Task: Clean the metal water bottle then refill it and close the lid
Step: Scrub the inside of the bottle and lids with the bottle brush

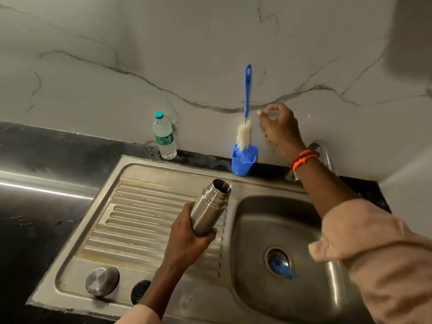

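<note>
Nearest the viewer, on the front edge of the steel sink's (pixel 163 169) ribbed drainboard, sits a round metal lid (pixel 102 281), with a smaller black cap (pixel 139 291) just beside it to the right. Above them the left hand (pixel 187 239) grips the metal bottle (pixel 210 208) round its lower body, fingers and thumb curled about it; the bottle is tilted, its open mouth pointing up and to the right, held over the drainboard near the basin's edge. In the basin to the right, something blue lies on the drain (pixel 279 261). The right arm, in a pale sleeve with an orange wrist thread, reaches across the basin toward the wall. The right hand (pixel 279 127) is blurred, fingers loosely spread and holding nothing, just beside the bottle brush (pixel 247 90). The brush stands upright, bristles down, in a blue cup (pixel 243 162) on the dark counter (pixel 35 148) against the marble wall. A plastic water bottle (pixel 164 136) with a green cap stands to the left of the cup, and the tap (pixel 327 157) rises behind the right wrist.
</note>
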